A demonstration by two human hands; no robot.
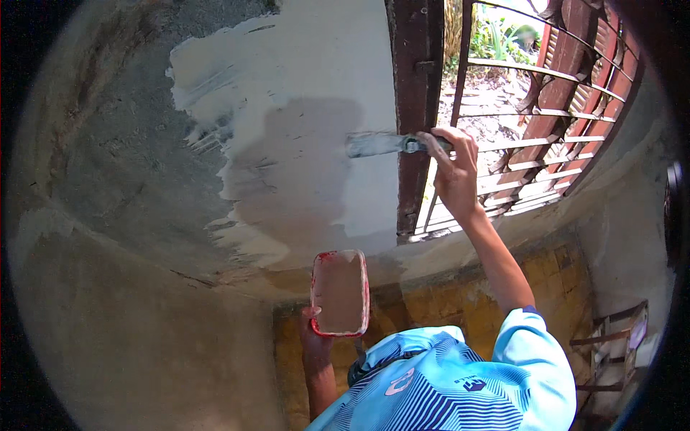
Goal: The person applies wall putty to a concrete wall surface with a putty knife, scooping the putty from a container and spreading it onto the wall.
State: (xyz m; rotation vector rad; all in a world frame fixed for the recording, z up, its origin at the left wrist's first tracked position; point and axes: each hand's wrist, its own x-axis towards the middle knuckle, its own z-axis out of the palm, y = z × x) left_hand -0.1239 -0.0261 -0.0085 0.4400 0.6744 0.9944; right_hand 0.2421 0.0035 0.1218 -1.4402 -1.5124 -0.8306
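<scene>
My right hand (456, 167) is raised in front of the dark window frame, its fingers closed round the handle of a flat paintbrush (374, 144). The brush points left, its whitish, coated end at the freshly coated white area (323, 65) of the wall. Lower down, my left hand (312, 332) grips the side of a rectangular tub (340, 294) with a red, paint-smeared rim. Pale, thick paint lies inside it. Part of the left hand is hidden by the tub.
Bare grey wall (136, 136) adjoins the ragged left edge of the white coat. On the right stands a barred window (532, 115) with a brown frame (417, 108). Yellowish tiles (460, 305) show below. A wooden stand (611, 345) is at the lower right.
</scene>
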